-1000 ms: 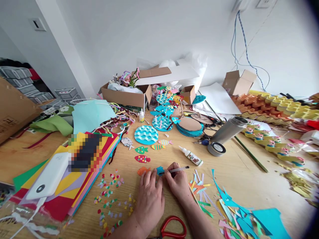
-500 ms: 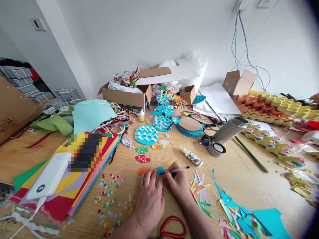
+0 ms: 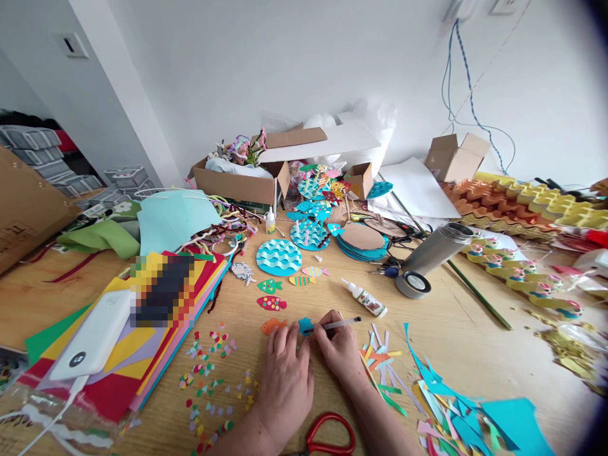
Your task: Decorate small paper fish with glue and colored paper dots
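My right hand [image 3: 338,347] is closed around a slim pen [image 3: 346,323], whose tip points left at a small blue paper fish [image 3: 305,325]. Flat on the wood lies my left hand [image 3: 287,362], fingers stretched out, its fingertips by the blue fish and over part of an orange paper fish [image 3: 272,325]. Beyond them are a red dotted fish [image 3: 272,303], a green fish [image 3: 270,286] and two striped fish [image 3: 303,281]. A white glue bottle [image 3: 368,299] lies on its side past my right hand. Red-handled scissors [image 3: 331,434] rest between my forearms.
Small paper confetti [image 3: 209,370] is scattered at left, beside stacked coloured paper [image 3: 142,354] with a white power bank [image 3: 92,335]. Paper scraps [image 3: 468,415] lie at right. Farther back stand a tilted steel flask [image 3: 434,250], blue wave discs [image 3: 278,257] and a cardboard box [image 3: 242,183].
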Tool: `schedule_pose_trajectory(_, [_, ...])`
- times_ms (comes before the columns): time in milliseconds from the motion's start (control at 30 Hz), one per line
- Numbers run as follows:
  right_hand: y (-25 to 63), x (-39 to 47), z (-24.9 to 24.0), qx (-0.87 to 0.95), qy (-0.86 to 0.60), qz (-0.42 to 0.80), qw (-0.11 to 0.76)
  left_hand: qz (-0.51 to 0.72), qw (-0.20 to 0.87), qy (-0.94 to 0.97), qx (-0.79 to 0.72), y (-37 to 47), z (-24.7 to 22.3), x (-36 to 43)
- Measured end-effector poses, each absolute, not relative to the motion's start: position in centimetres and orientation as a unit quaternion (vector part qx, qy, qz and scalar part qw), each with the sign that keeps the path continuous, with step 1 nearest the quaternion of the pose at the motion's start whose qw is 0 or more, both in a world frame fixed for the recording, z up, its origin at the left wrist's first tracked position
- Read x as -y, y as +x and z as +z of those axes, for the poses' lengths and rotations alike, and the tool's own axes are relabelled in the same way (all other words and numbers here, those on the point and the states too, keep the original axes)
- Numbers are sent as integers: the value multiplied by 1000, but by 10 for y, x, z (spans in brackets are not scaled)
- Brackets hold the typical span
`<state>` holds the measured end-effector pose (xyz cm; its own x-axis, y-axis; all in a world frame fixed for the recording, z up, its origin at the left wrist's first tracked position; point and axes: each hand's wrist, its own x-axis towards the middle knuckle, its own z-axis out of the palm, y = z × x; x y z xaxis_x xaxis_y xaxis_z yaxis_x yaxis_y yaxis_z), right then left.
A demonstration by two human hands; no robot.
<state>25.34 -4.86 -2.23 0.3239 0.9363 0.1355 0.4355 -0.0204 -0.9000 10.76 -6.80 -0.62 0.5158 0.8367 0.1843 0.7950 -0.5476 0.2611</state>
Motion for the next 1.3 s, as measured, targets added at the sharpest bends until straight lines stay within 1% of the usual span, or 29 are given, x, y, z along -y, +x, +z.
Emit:
schedule_pose_trajectory(233, [253, 49, -20, 517, -660, 271, 473, 143, 81, 867, -470, 107, -6, 68])
schedule_pose_trajectory(433, [252, 50, -18, 493, -654, 254, 514, 160, 65, 867, -467, 107, -7, 68])
schedule_pose_trajectory(733, [253, 49, -22, 523, -658, 259, 476, 157, 68, 867, -468, 107, -9, 69])
schedule_pose_trajectory(1133, [252, 48, -20, 529, -655, 255, 476, 151, 72, 867, -469, 107, -8, 67])
schedule_pose_trajectory(1233, [252, 49, -22, 518, -649, 260, 493, 151, 71, 868, -468, 107, -9, 67])
schedule_pose_trajectory(1300, [253, 50, -25, 489, -644, 255, 530, 152, 68, 868, -468, 107, -9, 67])
